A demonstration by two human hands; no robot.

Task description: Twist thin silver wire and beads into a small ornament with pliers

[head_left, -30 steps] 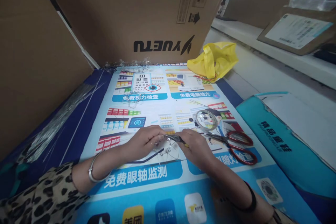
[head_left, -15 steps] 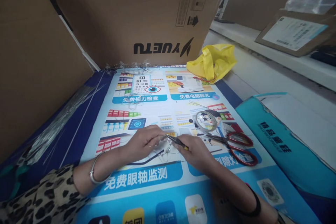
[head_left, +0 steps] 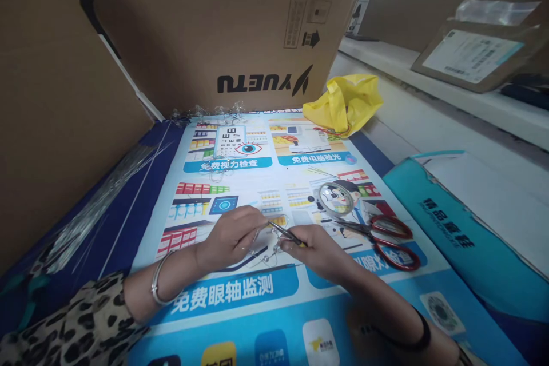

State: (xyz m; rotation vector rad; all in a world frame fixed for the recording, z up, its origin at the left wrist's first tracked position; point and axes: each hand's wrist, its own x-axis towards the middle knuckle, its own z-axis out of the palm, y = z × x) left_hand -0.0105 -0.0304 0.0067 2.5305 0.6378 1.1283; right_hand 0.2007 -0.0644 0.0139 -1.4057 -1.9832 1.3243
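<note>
My right hand [head_left: 319, 251] is closed around a pair of small pliers [head_left: 288, 234], whose dark jaws point left toward my other hand. Fingers pinched, my left hand [head_left: 235, 234] grips thin wire at the tips of the jaws. A bent wire piece with clear beads [head_left: 269, 257] hangs between the two hands, just above the printed poster. To the right lie red-handled scissors [head_left: 377, 233], their blades reaching toward a roll of clear tape [head_left: 335, 198]. More looped wire [head_left: 221, 167] rests on the poster farther back.
Cardboard boxes [head_left: 193, 23] wall off the back and left. A bundle of straight wires [head_left: 98, 206] lies at left, near green-handled pliers [head_left: 32, 291]. A yellow bag [head_left: 343, 106] sits at the back right, a teal shoebox [head_left: 446, 234] on the right. Beaded wire pieces [head_left: 214, 111] lie along the box's foot.
The view has shifted slightly. My right hand and the pliers have tilted a little, with the jaws still at the left fingertips. Both hands keep their hold.
</note>
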